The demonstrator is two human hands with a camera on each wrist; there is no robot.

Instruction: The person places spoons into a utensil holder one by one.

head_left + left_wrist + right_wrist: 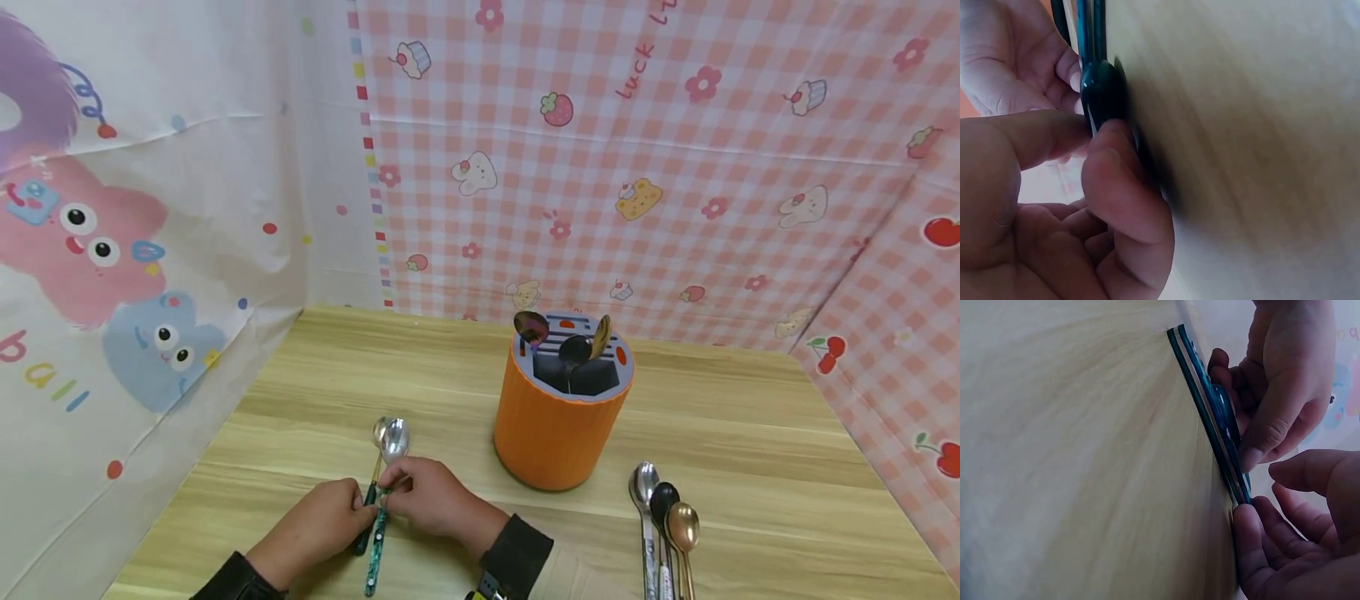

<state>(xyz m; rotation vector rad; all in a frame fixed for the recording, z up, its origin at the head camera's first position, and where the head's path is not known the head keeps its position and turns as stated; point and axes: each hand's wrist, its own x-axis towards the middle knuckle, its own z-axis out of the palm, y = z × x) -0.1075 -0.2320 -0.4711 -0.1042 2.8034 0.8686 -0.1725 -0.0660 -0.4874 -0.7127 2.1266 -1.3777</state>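
Spoon with green handle (377, 546) is pinched in the right grip (435, 500), left of the orange holder (551, 437) on the bench (780, 475). The left grip (322, 518) pinches the black-handled spoon (371, 493) just beside it.

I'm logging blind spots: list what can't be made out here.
Head view: part of the dark-handled spoon, hidden by the left hand.
Head view: lower ends of the standing spoons, hidden inside the orange holder.
Head view: handle ends of the rightmost spoons, cut off by the bottom edge.
Left wrist view: grain of the table, blurred.
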